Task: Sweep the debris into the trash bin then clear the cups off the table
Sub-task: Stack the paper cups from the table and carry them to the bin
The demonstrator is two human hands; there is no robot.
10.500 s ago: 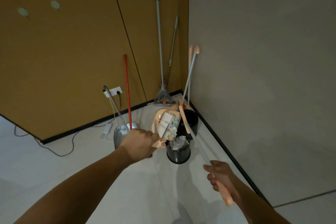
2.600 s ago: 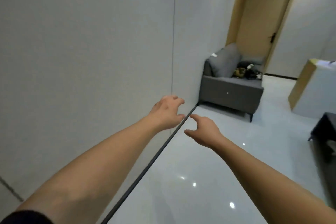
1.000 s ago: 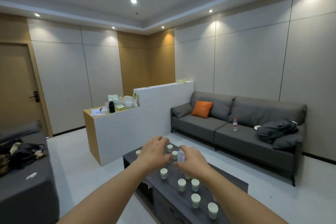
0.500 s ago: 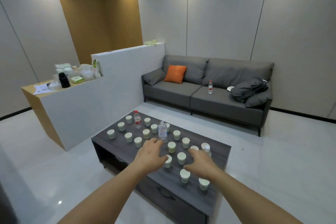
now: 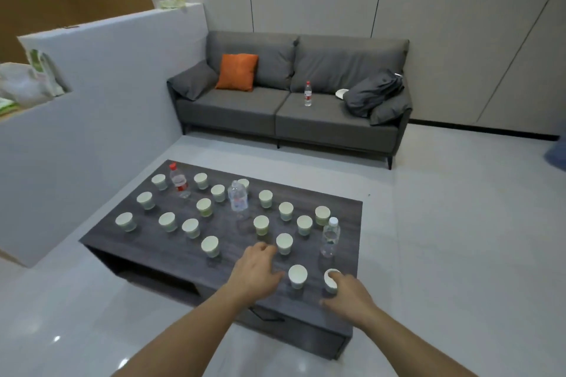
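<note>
Several white paper cups, among them one near the front, stand spread over the dark wooden coffee table. My left hand hovers open over the table's near side, fingertips close to a cup. Just right of that hand stands another cup, untouched. My right hand reaches the cup at the near right corner; its fingers lie against the cup's right side, with the thumb apart below it. Both hands hold nothing.
Three plastic water bottles stand among the cups: one red-capped, one in the middle, one at the right. A grey sofa with an orange cushion is behind. A white partition flanks the table's left.
I have come closer to the table and look further down on it. Both hands moved down toward the near right cups; my right hand now touches the corner cup.
</note>
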